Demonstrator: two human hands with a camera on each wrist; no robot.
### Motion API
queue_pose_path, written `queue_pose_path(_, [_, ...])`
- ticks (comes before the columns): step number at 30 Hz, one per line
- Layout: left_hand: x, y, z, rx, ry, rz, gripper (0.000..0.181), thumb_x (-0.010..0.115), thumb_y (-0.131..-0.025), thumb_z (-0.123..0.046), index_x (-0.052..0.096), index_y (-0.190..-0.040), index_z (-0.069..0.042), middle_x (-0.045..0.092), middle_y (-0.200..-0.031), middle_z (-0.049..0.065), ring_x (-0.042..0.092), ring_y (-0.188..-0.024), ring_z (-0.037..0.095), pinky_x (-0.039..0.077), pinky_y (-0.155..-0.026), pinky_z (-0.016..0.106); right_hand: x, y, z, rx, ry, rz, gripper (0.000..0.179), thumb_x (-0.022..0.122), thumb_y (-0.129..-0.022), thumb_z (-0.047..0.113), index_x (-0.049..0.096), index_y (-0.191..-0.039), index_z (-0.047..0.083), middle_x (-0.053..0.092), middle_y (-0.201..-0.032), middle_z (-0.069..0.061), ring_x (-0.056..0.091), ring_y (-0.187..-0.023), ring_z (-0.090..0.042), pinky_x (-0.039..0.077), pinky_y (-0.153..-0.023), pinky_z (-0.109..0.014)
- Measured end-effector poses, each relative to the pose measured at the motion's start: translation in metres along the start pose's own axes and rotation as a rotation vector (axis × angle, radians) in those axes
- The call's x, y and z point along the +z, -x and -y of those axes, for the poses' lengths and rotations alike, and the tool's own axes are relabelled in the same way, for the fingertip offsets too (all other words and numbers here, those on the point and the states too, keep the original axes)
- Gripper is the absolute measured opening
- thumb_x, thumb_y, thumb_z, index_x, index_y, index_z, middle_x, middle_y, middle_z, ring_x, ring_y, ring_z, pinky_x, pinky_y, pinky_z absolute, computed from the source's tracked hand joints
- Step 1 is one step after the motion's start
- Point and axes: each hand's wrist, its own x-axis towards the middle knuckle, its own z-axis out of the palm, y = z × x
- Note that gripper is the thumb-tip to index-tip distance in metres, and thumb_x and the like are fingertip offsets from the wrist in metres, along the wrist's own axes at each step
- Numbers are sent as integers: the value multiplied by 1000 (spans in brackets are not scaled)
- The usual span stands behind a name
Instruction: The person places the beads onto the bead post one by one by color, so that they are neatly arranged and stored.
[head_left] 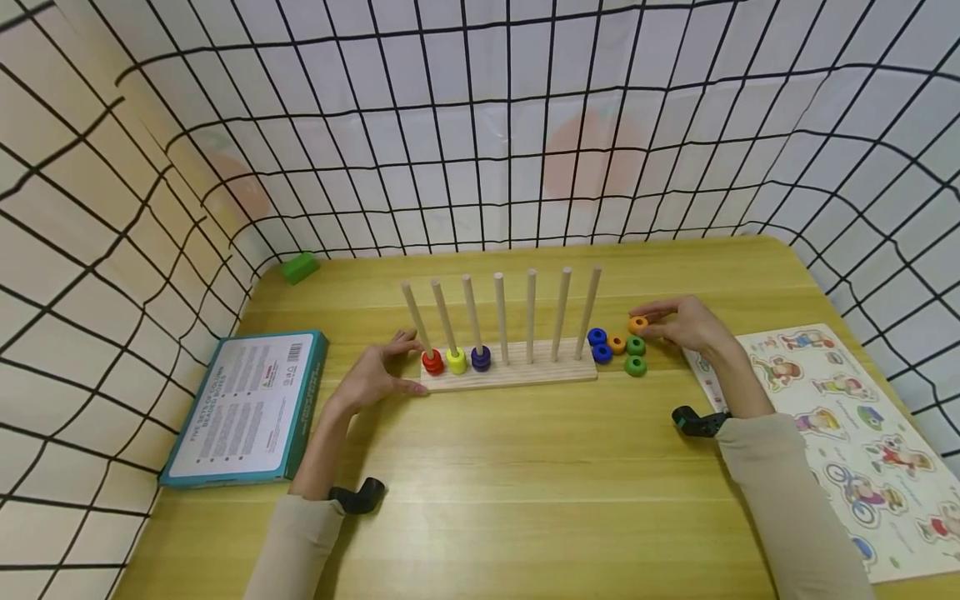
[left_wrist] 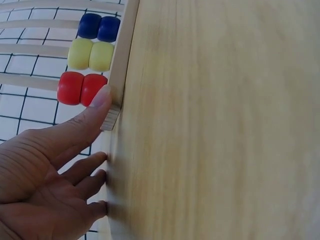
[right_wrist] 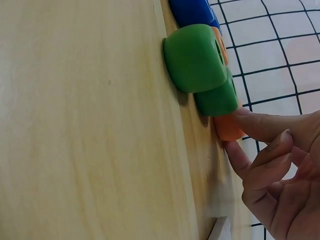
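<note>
A wooden peg stand (head_left: 517, 372) carries a row of upright pegs. Red beads (left_wrist: 70, 88), yellow beads (left_wrist: 80, 54) and dark blue beads (left_wrist: 98, 27) are stacked in pairs on its three leftmost pegs. My left hand (head_left: 372, 375) holds the stand's left end, thumb at the front edge and a finger behind. Beyond the right end, my right hand (head_left: 690, 323) pinches an orange bead (head_left: 637, 325) between thumb and finger. Beside it lie another orange bead (head_left: 617, 343), two green beads (right_wrist: 195, 59) and two blue beads (head_left: 602, 353).
A flat teal-and-white box (head_left: 247, 408) lies at the left. On the right, partly under my right forearm, is a board with cartoon pictures (head_left: 847, 433). A small green block (head_left: 300, 267) sits at the back left corner. Black wire mesh (head_left: 510, 125) encloses the table's back and sides.
</note>
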Motion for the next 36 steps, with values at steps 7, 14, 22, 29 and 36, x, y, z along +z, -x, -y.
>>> queue_pose_path(7, [0, 0, 0, -9, 2, 2, 72, 89, -78, -4, 60, -143, -2, 30, -170, 8, 12, -163, 30, 9, -133, 53, -1, -3, -1, -5, 7, 4, 45, 71, -99, 18, 63, -139, 0, 60, -139, -32, 53, -72, -14, 50, -61, -27])
queue_pose_path(14, [-1, 0, 0, -1, -7, -2, 73, 89, -78, -5, 59, -144, -2, 30, -170, 8, 12, -163, 31, 10, -133, 55, -6, -3, 2, -10, -14, 20, 45, 69, -101, 21, 62, -139, -2, 59, -136, -33, 49, -61, -12, 45, -55, -26])
queue_pose_path(22, [-1, 0, -2, 1, 1, 8, 72, 89, -78, -4, 59, -144, -2, 29, -171, 8, 11, -163, 32, 10, -132, 56, -33, 12, 41, -85, -24, -15, 46, 67, -102, 25, 61, -142, 3, 61, -135, -26, 46, -59, -9, 44, -55, -25])
queue_pose_path(29, [0, -1, -2, 0, 5, 9, 72, 89, -78, -4, 59, -144, -2, 28, -171, 8, 11, -163, 32, 10, -133, 55, -57, 29, 106, -214, -12, -103, 42, 71, -100, 26, 68, -137, 8, 75, -98, 9, 41, -56, -12, 40, -52, -26])
queue_pose_path(36, [-1, -1, -1, -4, -1, 11, 71, 88, -79, -4, 59, -144, -3, 28, -171, 9, 11, -163, 32, 9, -133, 56, -51, 47, 173, -379, 6, -89, 33, 73, -98, 20, 73, -130, 12, 72, -126, -5, 47, -63, -10, 40, -55, -23])
